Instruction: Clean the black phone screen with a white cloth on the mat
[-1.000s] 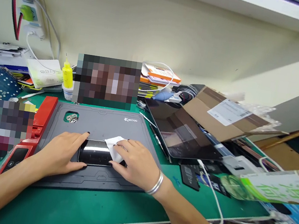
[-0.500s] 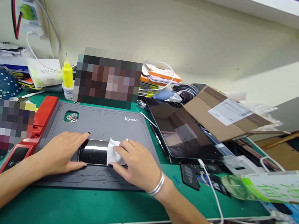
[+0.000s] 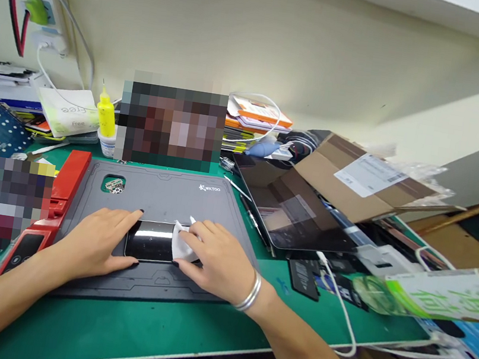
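A black smartphone [image 3: 147,244] lies flat, screen up, on the grey work mat [image 3: 160,195]. My left hand [image 3: 98,239] grips its left end, thumb on the near edge and a finger at the far edge. Pressed on the right part of the screen is a crumpled white wipe [image 3: 182,247], pinched in my right hand [image 3: 219,260]. That hand and the wipe cover the phone's right end. Small pale specks show on the bare part of the glass.
A red device [image 3: 34,242] runs along the mat's left side. Small metal parts [image 3: 115,185] sit in the mat's cut-out. To the right lie a dark glossy panel [image 3: 284,210], an open cardboard box [image 3: 348,175] and a white cable [image 3: 343,315]. A yellow bottle [image 3: 106,114] stands behind.
The wipe has folded a little differently under my right fingers, with a corner now sticking up. Both hands keep nearly the same place on the phone. The whole view has shifted slightly.
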Tool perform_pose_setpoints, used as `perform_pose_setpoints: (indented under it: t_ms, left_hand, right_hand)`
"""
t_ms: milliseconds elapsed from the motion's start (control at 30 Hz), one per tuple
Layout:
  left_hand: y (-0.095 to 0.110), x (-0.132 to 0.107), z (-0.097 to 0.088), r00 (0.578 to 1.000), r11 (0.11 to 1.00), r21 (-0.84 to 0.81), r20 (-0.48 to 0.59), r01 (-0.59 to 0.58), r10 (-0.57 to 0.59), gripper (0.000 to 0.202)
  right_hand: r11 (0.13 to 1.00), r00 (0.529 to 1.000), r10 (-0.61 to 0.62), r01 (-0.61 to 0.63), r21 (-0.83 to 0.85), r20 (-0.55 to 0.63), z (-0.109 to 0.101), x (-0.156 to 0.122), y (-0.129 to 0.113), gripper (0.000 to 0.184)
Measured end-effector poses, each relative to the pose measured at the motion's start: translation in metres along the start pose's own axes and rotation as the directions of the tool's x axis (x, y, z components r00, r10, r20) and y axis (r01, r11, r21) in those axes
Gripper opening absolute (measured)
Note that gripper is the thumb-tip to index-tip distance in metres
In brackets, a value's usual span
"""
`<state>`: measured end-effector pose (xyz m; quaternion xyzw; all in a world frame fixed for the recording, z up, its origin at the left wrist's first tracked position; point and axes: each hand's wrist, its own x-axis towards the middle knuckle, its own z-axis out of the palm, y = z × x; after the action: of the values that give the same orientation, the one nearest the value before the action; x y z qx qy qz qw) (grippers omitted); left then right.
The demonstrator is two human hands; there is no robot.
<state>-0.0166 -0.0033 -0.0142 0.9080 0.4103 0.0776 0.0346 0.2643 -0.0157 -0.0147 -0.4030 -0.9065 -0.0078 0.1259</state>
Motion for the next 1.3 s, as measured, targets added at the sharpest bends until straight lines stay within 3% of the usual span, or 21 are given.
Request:
perform_pose_setpoints:
  t_ms: [633, 800, 1100, 1300]
  left_hand:
    - [0.001, 0.001, -0.001, 1.000, 0.998, 0.057, 0.007, -0.018, 0.017, 0.068]
    - [0.002, 0.001, -0.001, 1.000, 0.998, 0.065, -0.001, -0.024, 0.024, 0.068]
    - [0.001, 0.001, 0.001, 0.998, 0.994, 0.096, -0.031, -0.051, 0.054, 0.070]
    - [0.000, 0.000, 0.002, 0.997, 0.994, 0.096, -0.037, -0.057, 0.061, 0.069]
  right_hand:
    - [0.993, 0.996, -0.090, 0.087, 0.082, 0.025, -0.002, 0.000, 0.000, 0.035]
    - [0.970, 0.984, -0.180, 0.179, 0.163, -0.005, 0.000, 0.001, -0.002, 0.036]
    - [0.959, 0.975, -0.220, 0.223, 0.175, -0.037, 0.004, 0.001, -0.005, 0.038]
    - [0.945, 0.963, -0.271, 0.264, 0.194, 0.009, 0.009, 0.000, -0.008, 0.054]
